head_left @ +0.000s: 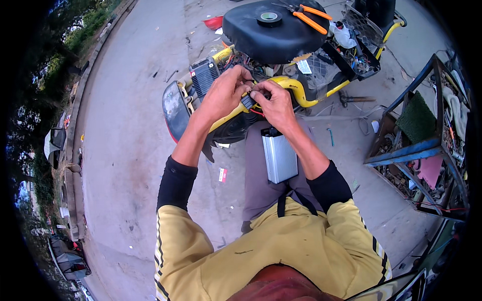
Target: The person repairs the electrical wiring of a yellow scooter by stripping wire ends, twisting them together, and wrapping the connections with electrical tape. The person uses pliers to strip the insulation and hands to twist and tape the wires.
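Both my hands meet over the opened frame of a yellow scooter (290,84), among its exposed wires. The fingers of my left hand (225,95) are pinched together, and what lies between them is too small to make out. Close beside it, my right hand (277,106) pinches too, thumb against fingers, over a small dark grey piece (247,101) that looks like a wire connector. A red wire (257,112) shows just under the fingers. Across my thighs lies a silver finned metal box (280,156), with dark leads at its top end.
On the black seat (246,31) lie a black tape roll (269,19) and orange-handled pliers (311,19). A black finned block (204,75) is left of my hands. On the ground at right is a hammer (356,99), near a blue metal rack (406,153) of scrap.
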Tool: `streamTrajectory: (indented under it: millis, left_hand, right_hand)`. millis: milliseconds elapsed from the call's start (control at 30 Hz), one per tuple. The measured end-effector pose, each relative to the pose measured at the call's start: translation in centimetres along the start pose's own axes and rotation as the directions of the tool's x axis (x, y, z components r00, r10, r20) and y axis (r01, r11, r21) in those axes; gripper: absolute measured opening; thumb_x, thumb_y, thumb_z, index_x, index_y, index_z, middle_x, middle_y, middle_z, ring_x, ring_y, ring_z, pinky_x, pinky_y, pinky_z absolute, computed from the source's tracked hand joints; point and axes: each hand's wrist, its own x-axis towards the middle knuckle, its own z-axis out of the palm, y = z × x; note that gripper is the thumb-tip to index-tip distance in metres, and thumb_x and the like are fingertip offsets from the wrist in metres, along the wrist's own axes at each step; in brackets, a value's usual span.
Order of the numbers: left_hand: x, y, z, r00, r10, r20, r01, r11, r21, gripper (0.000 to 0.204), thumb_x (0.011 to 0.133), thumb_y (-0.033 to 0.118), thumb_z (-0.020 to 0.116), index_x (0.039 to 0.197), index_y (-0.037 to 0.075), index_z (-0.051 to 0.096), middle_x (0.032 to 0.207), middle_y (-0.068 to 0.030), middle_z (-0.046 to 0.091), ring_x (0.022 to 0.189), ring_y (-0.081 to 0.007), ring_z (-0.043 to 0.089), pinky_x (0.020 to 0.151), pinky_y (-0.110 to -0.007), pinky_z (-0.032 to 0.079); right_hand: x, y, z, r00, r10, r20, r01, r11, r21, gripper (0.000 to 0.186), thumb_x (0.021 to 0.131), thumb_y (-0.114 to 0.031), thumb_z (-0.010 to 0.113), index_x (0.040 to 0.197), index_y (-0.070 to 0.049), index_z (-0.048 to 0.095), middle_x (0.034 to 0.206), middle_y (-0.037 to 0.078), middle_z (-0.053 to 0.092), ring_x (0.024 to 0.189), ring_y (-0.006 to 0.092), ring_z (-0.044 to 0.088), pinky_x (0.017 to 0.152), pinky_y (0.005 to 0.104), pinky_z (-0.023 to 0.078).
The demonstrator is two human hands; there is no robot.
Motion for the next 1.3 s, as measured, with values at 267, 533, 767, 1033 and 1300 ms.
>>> streamTrajectory:
  millis: [267,533,767,1033,1300]
  left_hand:
    - [1.7,0.6,-2.8,0.987,0.076,0.144,-0.09,0.992,0.092,0.008,0.103,0.001,0.067,0.111,-0.002,0.067,0.106,-0.0092,0.072,0.102,-0.0232,0.069,0.095,-0.039,0.056]
    - [2.9,2.5,-2.8,0.93,0.139,0.34,-0.272,0.882,0.385,0.008,0.097,0.003,0.069,0.105,0.001,0.068,0.102,-0.0175,0.069,0.108,-0.04,0.067,0.095,-0.05,0.053]
    - [3.4,2.4,-2.6,0.924,0.12,0.364,-0.28,0.86,0.428,0.01,0.098,0.009,0.071,0.105,0.002,0.069,0.103,-0.0164,0.07,0.108,-0.0395,0.068,0.095,-0.051,0.055]
    - [3.6,2.5,-2.7,0.914,0.119,0.388,-0.288,0.864,0.412,0.015,0.095,0.01,0.077,0.107,0.004,0.07,0.103,-0.0162,0.071,0.109,-0.039,0.069,0.095,-0.05,0.055]
    - [4.3,4.6,-2.9,0.933,-0.106,0.343,-0.002,0.954,0.299,0.04,0.093,0.006,0.078,0.128,0.003,0.059,0.099,-0.0162,0.079,0.097,-0.0431,0.074,0.088,-0.048,0.057]
  right_hand:
    - [0.2,0.0,-0.2,0.999,-0.033,-0.018,0.033,0.999,-0.01,0.017,0.094,-0.012,0.079,0.105,0.002,0.078,0.098,0.012,0.071,0.087,0.0265,0.071,0.081,0.0384,0.056]
    - [0.3,-0.3,-0.6,1.0,-0.01,0.018,0.011,1.0,-0.014,0.018,0.095,-0.011,0.079,0.104,0.003,0.078,0.096,0.014,0.069,0.085,0.027,0.069,0.079,0.0398,0.054]
    - [0.4,-0.2,-0.8,0.999,0.0,0.04,0.0,1.0,0.019,0.019,0.095,-0.011,0.08,0.105,0.005,0.077,0.096,0.013,0.07,0.085,0.0252,0.069,0.08,0.0396,0.055]
    - [0.5,-0.2,-1.2,0.997,0.032,0.072,-0.036,0.998,0.052,0.02,0.096,-0.012,0.079,0.105,0.006,0.076,0.096,0.013,0.07,0.084,0.0234,0.069,0.08,0.0388,0.056]
    - [0.4,-0.6,-0.8,0.998,0.048,0.027,-0.048,0.999,-0.01,0.019,0.097,-0.013,0.076,0.104,0.006,0.075,0.098,0.016,0.071,0.084,0.0275,0.07,0.079,0.0405,0.056]
